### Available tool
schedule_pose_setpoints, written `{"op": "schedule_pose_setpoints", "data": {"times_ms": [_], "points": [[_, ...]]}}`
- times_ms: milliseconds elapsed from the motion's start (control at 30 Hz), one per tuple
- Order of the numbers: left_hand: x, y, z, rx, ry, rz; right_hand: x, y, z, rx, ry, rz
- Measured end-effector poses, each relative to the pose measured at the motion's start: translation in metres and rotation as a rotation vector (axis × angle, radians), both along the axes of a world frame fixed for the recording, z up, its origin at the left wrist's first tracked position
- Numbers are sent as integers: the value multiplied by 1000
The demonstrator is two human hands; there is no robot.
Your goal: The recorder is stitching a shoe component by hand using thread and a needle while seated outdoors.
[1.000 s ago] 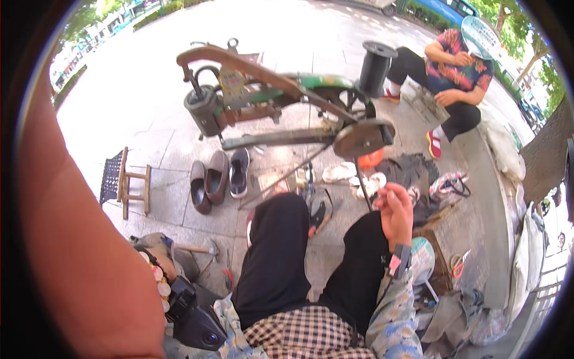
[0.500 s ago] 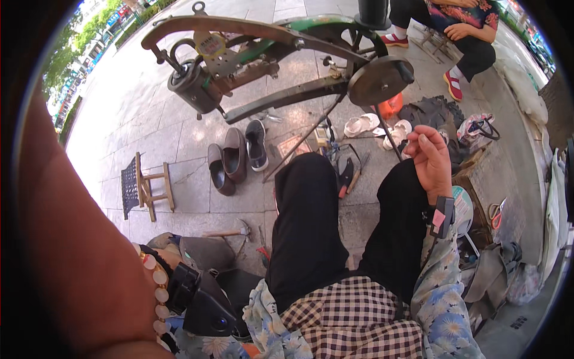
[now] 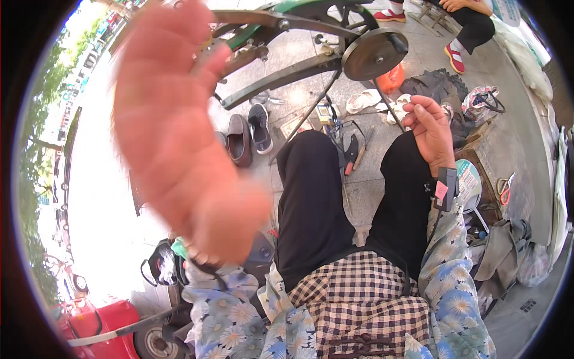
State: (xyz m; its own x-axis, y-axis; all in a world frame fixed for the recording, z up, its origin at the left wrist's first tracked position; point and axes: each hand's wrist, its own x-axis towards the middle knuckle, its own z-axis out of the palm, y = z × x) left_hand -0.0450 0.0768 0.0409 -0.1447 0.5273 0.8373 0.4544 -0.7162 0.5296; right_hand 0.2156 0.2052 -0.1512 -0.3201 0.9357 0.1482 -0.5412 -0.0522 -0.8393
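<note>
My left hand (image 3: 173, 113) is raised close in front of me on the left, large and smeared by motion, so its finger positions are unclear. It hides part of a hand-cranked shoe-repair sewing machine (image 3: 281, 72) with dark metal arms and a round wheel. My right hand (image 3: 431, 134) rests on my right knee, its fingers loosely bent and apart with nothing in them. A small dark device is strapped to that wrist. Beyond the knee lie pale shoes (image 3: 362, 101). Between my legs and the machine are a brown loafer (image 3: 238, 142) and a dark sneaker (image 3: 260, 128).
Orange-handled scissors (image 3: 505, 190) and a round fan (image 3: 468, 179) lie at my right. Red-handled cutters (image 3: 350, 157) are on the paving between my knees. A seated person in red shoes (image 3: 454, 58) is at the far right. A red vehicle (image 3: 101, 323) stands lower left.
My left forearm has drawn back, and the left hand has come into view in front of the machine. My right hand stays on the knee. The view has shifted, revealing the red vehicle.
</note>
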Motion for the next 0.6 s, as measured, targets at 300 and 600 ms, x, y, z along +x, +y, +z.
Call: {"op": "schedule_pose_setpoints", "data": {"times_ms": [300,600], "points": [[6,46,-193,-583,563,-10,4,-5,2,-35,-69,-54],[3,42,-207,-606,548,80,-2,1,-7,-5,-40,-12]]}}
